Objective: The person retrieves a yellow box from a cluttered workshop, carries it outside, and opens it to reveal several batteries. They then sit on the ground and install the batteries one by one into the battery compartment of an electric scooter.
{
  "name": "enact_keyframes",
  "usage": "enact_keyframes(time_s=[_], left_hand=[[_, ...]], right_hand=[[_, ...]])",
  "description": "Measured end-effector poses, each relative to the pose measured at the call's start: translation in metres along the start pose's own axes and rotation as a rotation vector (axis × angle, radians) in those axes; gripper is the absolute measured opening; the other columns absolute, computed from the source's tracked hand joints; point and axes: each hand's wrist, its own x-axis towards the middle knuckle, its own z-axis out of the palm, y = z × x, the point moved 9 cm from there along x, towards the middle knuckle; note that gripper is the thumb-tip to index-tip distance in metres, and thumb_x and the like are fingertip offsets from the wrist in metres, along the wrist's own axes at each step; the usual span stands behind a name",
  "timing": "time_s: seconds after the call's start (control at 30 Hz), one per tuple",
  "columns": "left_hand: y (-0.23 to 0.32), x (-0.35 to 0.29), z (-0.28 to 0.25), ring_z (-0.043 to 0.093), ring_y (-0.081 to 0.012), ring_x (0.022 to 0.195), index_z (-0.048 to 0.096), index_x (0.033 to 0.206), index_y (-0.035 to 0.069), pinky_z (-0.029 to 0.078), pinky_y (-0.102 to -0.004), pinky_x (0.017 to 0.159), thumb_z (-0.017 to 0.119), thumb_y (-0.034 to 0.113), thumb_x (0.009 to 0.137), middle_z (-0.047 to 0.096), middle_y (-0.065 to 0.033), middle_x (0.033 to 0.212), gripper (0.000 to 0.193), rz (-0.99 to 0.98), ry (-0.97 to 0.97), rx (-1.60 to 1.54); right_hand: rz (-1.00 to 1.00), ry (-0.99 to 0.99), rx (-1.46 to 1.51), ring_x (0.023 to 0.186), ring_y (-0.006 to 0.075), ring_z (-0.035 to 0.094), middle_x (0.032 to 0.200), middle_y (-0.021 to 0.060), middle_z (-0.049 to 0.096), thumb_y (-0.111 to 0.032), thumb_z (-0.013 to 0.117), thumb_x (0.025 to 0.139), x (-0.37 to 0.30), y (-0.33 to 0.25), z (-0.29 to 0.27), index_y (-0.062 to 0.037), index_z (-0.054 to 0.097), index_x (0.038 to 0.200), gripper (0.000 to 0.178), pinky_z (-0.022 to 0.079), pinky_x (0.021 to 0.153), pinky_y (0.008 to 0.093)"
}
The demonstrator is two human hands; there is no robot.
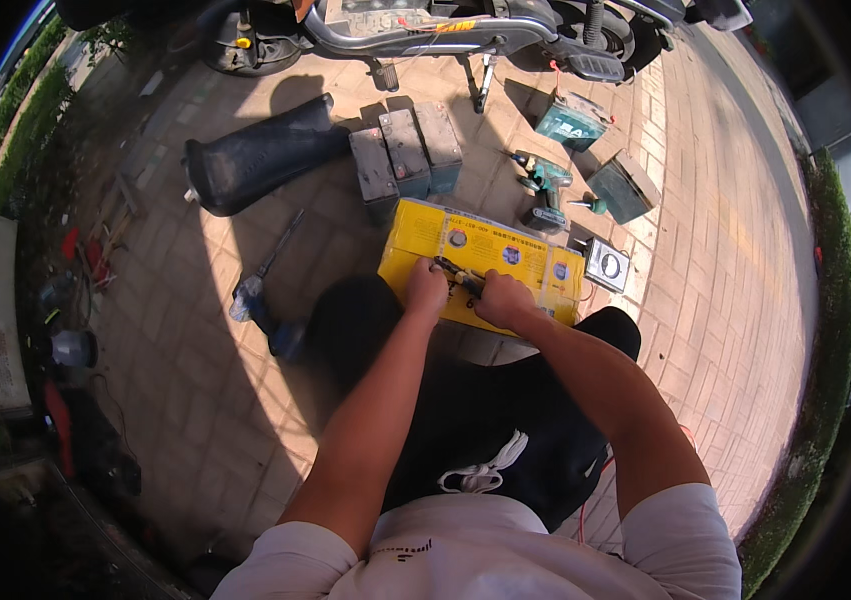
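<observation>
A yellow cardboard box (408,230) lies in front of my knees, with clear tape along its top. Above it my right hand (507,300) is closed round the handles of a pair of pliers (459,277), whose dark head points left. My left hand (426,288) is closed right by the jaws, over the box's left part. What its fingers pinch, if anything, is too small to make out. Beyond the box stand several dusty batteries (405,148) side by side. A teal cordless drill (547,186) lies just past the box's far right corner.
Across the back stands an electric scooter (425,42). A long black cover (260,160) lies left of the batteries, and a blue power tool (249,298) nearer me. Rightward are a teal battery (572,120), a dark battery (625,187), a green-handled screwdriver (595,205) and a small meter (606,266).
</observation>
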Motion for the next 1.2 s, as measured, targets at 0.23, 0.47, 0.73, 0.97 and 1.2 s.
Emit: enact_keyframes(time_s=[0.23, 0.47, 0.73, 0.97, 1.2], left_hand=[[-0.004, 0.009, 0.001, 0.054, -0.0171, 0.086, 0.058, 0.11, 0.002, 0.044, -0.0327, 0.081, 0.05, 0.017, 0.099, 0.059, -0.0051, 0.096, 0.02, 0.039, -0.108, -0.252], [0.096, -0.055, 0.039, 0.061, -0.0275, 0.095, 0.061, 0.114, -0.001, 0.048, -0.036, 0.087, 0.063, 0.012, 0.09, 0.065, -0.0163, 0.105, 0.027, 0.844, -0.046, 0.448], [0.054, -0.068, 0.153, 0.068, -0.0282, 0.096, 0.059, 0.12, -0.009, 0.052, -0.0361, 0.084, 0.066, 0.012, 0.083, 0.069, -0.0205, 0.105, 0.043, 0.188, -0.367, 0.368], [0.036, -0.063, 0.154, 0.068, -0.0251, 0.097, 0.059, 0.122, -0.008, 0.052, -0.0339, 0.083, 0.067, 0.008, 0.081, 0.069, -0.0187, 0.106, 0.044, 0.174, -0.353, 0.257], [0.041, -0.061, 0.158, 0.069, -0.0291, 0.094, 0.061, 0.116, -0.008, 0.052, -0.0359, 0.082, 0.07, 0.011, 0.081, 0.07, -0.0193, 0.102, 0.041, 0.235, -0.31, 0.343]], right_hand=[[0.098, -0.338, 0.319, 0.082, 0.0247, 0.066, 0.094, 0.0158, 0.068, -0.039, 0.069, 0.084, -0.014, 0.069, -0.042, 0.0034, 0.061, 0.115, 0.053, 0.051, 0.072, 0.0365], [0.18, 0.182, 0.104, 0.087, 0.0379, 0.064, 0.097, 0.0226, 0.065, -0.03, 0.07, 0.083, -0.077, 0.163, -0.115, 0.0023, 0.062, 0.103, 0.039, 0.051, 0.079, 0.0456], [0.105, -0.3, 0.028, 0.089, 0.0378, 0.066, 0.096, 0.0238, 0.068, -0.035, 0.064, 0.086, -0.072, 0.17, -0.046, 0.0046, 0.069, 0.099, 0.042, 0.052, 0.08, 0.0448], [0.006, -0.468, -0.042, 0.086, 0.0345, 0.068, 0.092, 0.0197, 0.07, -0.036, 0.065, 0.084, -0.045, 0.16, -0.042, 0.0057, 0.068, 0.102, 0.046, 0.053, 0.075, 0.0432], [-0.105, -0.401, 0.074, 0.087, 0.0353, 0.067, 0.092, 0.0223, 0.069, -0.035, 0.065, 0.086, -0.041, 0.167, -0.028, 0.0038, 0.068, 0.103, 0.043, 0.052, 0.077, 0.0426]])
